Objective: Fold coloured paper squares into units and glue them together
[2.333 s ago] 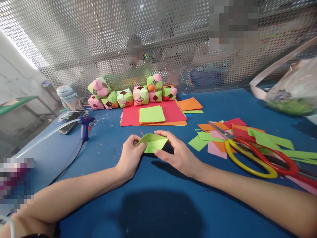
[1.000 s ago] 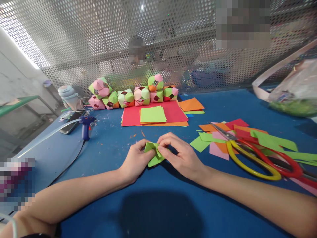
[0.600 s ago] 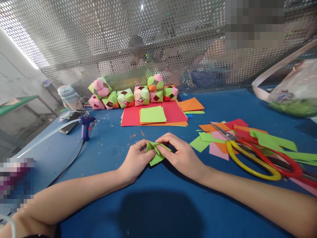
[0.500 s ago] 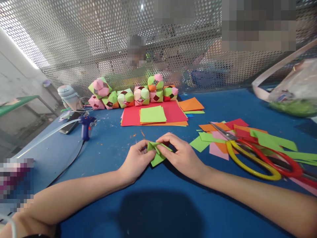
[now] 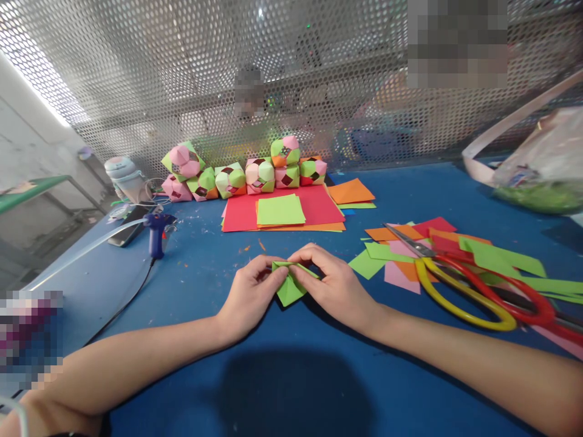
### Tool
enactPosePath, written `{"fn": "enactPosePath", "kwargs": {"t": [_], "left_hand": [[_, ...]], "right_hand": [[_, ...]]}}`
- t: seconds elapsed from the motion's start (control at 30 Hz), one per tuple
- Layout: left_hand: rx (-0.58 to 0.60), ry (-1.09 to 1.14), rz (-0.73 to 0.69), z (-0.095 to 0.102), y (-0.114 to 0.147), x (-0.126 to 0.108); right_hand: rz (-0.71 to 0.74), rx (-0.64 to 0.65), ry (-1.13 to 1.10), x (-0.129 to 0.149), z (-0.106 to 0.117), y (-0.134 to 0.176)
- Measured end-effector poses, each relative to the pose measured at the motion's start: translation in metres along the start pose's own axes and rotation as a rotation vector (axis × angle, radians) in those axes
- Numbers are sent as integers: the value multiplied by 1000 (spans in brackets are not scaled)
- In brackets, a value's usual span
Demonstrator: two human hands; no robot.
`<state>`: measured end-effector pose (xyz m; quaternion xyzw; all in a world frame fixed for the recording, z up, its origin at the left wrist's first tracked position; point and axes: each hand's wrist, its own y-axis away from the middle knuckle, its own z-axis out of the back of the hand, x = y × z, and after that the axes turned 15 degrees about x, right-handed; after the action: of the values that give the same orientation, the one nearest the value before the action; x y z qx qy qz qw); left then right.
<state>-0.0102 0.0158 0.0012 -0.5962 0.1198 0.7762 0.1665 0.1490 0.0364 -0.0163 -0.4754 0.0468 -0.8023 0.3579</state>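
Note:
A small folded piece of green paper (image 5: pixel 291 291) is held low over the blue table, between both hands. My left hand (image 5: pixel 252 291) pinches its left side, thumb on top and fingers tucked behind. On the right side, my right hand (image 5: pixel 330 282) grips it the same way, its thumb near the paper's middle. Creases run down the paper to a pointed lower edge. The fingertips behind the paper are partly hidden. Beyond the hands lies a stack of green paper squares (image 5: pixel 281 210) on red sheets (image 5: pixel 319 203).
Scissors (image 5: pixel 428 255) with yellow and red handles lie on paper scraps (image 5: pixel 396 270) at right. A blue glue gun (image 5: pixel 157 233) stands at left near a phone (image 5: pixel 127 227). Folded paper balls (image 5: pixel 259 176) line the perforated screen. A plastic bag (image 5: pixel 542 164) sits far right.
My left thumb has moved in toward the paper's middle, and the raised flap there now lies flatter. My right hand has hardly moved.

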Motion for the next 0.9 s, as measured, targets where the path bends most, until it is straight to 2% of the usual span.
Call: {"fn": "enactPosePath", "kwargs": {"t": [0.23,0.67,0.9], "left_hand": [[-14,-64,-6,0,0,2],[37,5,-10,2,2,-3],[13,-65,-17,1,2,-3]], "right_hand": [[5,0,15,0,0,0],[17,0,24,-1,0,0],[20,0,23,0,1,0]]}}
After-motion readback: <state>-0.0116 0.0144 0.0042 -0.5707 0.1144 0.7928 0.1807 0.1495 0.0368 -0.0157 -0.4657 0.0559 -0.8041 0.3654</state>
